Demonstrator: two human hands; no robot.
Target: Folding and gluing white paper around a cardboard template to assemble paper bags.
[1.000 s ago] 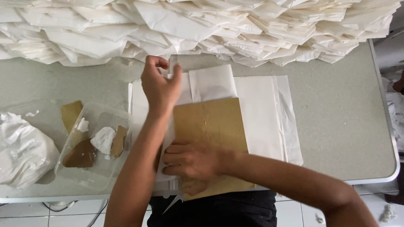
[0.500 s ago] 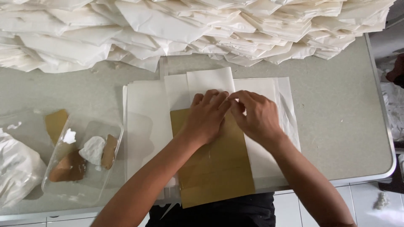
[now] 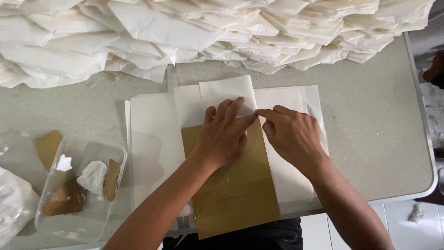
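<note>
Both hands met over a flat, tan-brown rectangular cardboard template [image 3: 236,194] that lay lengthwise on a spread of thin white paper sheets [image 3: 155,139] in the middle of the pale grey worktop [image 3: 370,139], its near end reaching past the worktop's front edge toward the person's body. The left hand [image 3: 224,136] lay palm down with its fingers spread flat across the upper part of the cardboard, apparently to pin the card and the paper beneath it so neither slid. The right hand [image 3: 293,134] sat just beside it, its forefinger stretched out to touch the left fingertips at the card's top edge, pressing on the folded white paper flap [image 3: 226,90] that stood out beyond that edge; neither hand was closed around anything, both simply bore down with open, flattened fingers. The stiff card seemed to serve as a straight guide for creasing the paper over it. Along the far side of the worktop ran a deep heap of folded white paper pieces [image 3: 185,32], well apart from the hands. To the left stood a clear plastic tray [image 3: 51,222] holding brown scraps and a white lump, near enough for the left hand to reach, with a crumpled white bag [image 3: 14,208] beside it
</note>
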